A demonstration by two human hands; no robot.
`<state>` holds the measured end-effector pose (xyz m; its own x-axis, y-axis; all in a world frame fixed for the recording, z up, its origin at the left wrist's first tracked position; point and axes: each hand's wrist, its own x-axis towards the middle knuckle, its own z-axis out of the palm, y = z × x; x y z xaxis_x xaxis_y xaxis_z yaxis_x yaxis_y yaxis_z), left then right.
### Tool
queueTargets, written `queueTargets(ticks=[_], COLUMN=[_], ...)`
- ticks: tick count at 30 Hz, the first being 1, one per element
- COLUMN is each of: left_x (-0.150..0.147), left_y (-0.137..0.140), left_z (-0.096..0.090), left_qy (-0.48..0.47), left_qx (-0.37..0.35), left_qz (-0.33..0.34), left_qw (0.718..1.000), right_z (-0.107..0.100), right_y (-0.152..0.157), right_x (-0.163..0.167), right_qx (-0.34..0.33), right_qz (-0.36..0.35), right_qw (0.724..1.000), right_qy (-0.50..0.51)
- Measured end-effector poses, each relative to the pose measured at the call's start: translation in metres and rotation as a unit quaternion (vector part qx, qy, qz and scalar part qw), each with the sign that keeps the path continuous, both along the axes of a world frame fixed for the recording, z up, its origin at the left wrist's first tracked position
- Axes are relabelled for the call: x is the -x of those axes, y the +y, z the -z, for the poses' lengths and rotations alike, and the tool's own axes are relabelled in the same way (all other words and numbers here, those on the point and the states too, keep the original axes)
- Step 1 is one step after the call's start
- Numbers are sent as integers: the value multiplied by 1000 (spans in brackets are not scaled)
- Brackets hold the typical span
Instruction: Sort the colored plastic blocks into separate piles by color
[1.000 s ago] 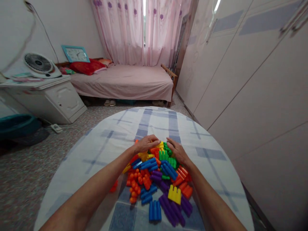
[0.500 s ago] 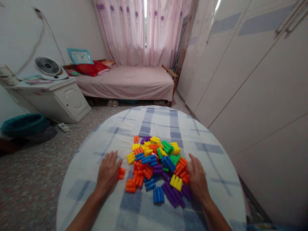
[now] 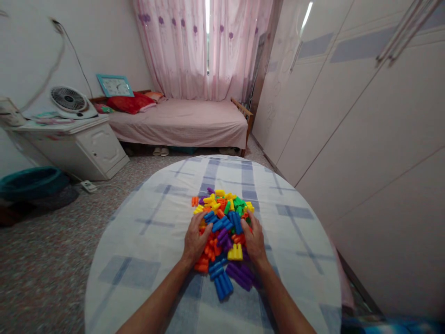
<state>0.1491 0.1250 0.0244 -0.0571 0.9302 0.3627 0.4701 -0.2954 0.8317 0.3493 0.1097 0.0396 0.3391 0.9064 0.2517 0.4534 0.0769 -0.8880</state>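
A heap of colourful plastic building pieces, tube-shaped and joined in rows, lies in the middle of the round table (image 3: pixel 139 260). My left hand (image 3: pixel 197 237) presses against the heap's left side, fingers apart, over orange pieces (image 3: pixel 212 250). On the opposite side my right hand (image 3: pixel 254 237) cups the heap, its fingers spread beside the blue pieces (image 3: pixel 235 222). A yellow piece (image 3: pixel 235 252) and long purple pieces (image 3: pixel 239 274) lie between my wrists. Nearest me is a blue piece (image 3: pixel 223 285). Green pieces (image 3: pixel 239 203) and yellow ones sit at the back. Pieces under my palms are hidden.
A checked cloth covers the table. Beyond it stands a bed (image 3: pixel 181 120) with red pillows (image 3: pixel 130 103). At left are a white cabinet (image 3: pixel 100 150) with a fan (image 3: pixel 71 101) and a teal-lined bin (image 3: pixel 33 181). A white wardrobe (image 3: pixel 333 106) runs along the right.
Both hands have moved inward from the sides onto the heap. The pieces are squeezed into a narrower pile, and the loose orange piece by my left hand has been swept in.
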Motion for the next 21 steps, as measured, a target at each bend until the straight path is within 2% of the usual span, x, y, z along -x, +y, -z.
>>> queueTargets(ticks=[3, 7, 10, 12, 14, 16, 19, 21], left_x=[0, -5, -8, -2, 12, 32, 55, 59], left_y=[7, 16, 15, 7, -8, -28, -58, -70], left_z=[0, -1, -8, -13, -16, -13, -3, 3], left_qy=[-10, -56, -104, -96, -44, 35, 169, 241], left_qx=[-4, 24, 55, 59, 41, 6, -52, -87], left_qz=[15, 43, 53, 60, 76, 111, 186, 216], left_qw=[1000, 997, 992, 992, 995, 993, 967, 942], right_z=[-14, -41, -57, -60, -52, -36, -4, 12], right_y=[9, 14, 7, -6, -28, -56, -95, -110], right_x=[13, 40, 50, 41, 20, -6, -34, -36], right_qx=[-43, -71, -68, -78, -87, -77, -41, -33], right_qz=[-48, -165, -254, -266, -242, -218, -221, -233], right_qw=[998, 982, 961, 953, 952, 947, 930, 919], right_qy=[-21, -59, -86, -120, -168, -221, -291, -317])
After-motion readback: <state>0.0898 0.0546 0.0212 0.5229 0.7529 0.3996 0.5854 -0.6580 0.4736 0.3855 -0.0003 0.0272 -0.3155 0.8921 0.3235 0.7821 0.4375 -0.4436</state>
